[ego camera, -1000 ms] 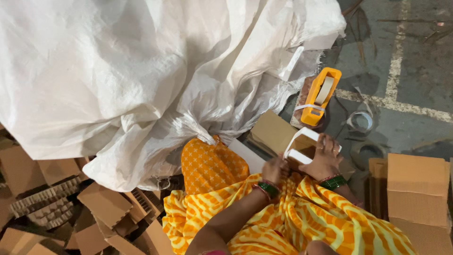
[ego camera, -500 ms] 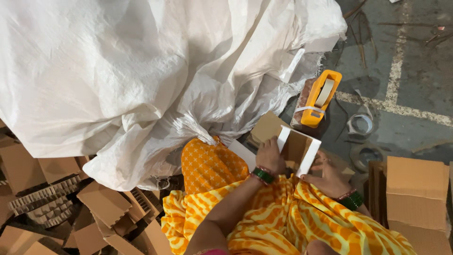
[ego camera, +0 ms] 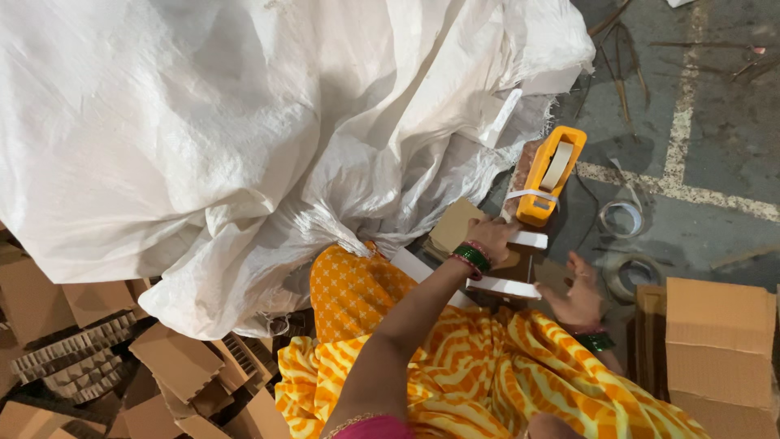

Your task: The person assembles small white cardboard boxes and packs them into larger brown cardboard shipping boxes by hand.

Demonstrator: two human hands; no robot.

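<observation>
Left hand (ego camera: 490,236) grips the top of a small cardboard box (ego camera: 496,260) with white flaps, at 3 o'clock of frame centre. Right hand (ego camera: 578,294) hovers open at the box's 4 o'clock, just beside it. An orange tape dispenser (ego camera: 551,175) lies at the box's 1 o'clock on the floor (ego camera: 715,122).

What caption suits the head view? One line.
Left hand on a small box beside a tape dispenser; right hand open nearby.
</observation>
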